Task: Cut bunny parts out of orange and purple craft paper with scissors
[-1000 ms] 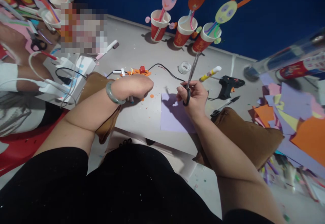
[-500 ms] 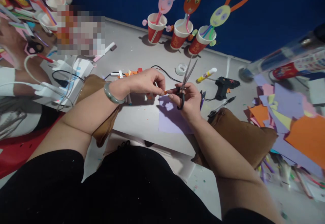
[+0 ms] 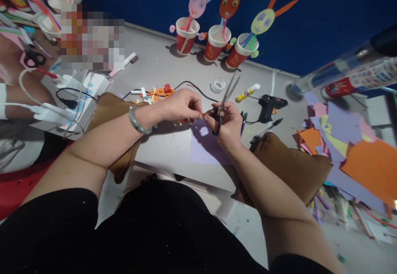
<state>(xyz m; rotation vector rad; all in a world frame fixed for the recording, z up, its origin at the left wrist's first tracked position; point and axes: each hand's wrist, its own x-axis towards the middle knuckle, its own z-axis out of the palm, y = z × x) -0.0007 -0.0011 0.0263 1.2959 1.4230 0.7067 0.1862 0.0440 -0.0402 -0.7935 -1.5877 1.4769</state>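
Between the fingertips of my left hand (image 3: 182, 105) is a tiny orange piece (image 3: 203, 115), probably paper. My right hand (image 3: 228, 123) keeps black-handled scissors (image 3: 228, 94) in its grip, blades pointing up and slightly parted. Its thumb and forefinger reach to the same orange piece. Under both hands a sheet of purple paper (image 3: 204, 150) lies on the white table (image 3: 164, 152). Orange scraps (image 3: 158, 93) lie just beyond my left wrist. A roll of clear tape (image 3: 218, 85) and a yellow glue stick (image 3: 248, 92) lie past the scissors.
Three red paper cups (image 3: 185, 38) with paper rabbit heads stand at the back. A black glue gun (image 3: 269, 107) lies right, beside a brown cushion (image 3: 288, 166) and coloured paper (image 3: 369, 166). Left are a power strip (image 3: 89, 96) and another person's arm (image 3: 15, 96).
The view has shifted slightly, so most table items appear a little further left. Both hands stay together at the orange piece, and the scissors remain in my right hand.
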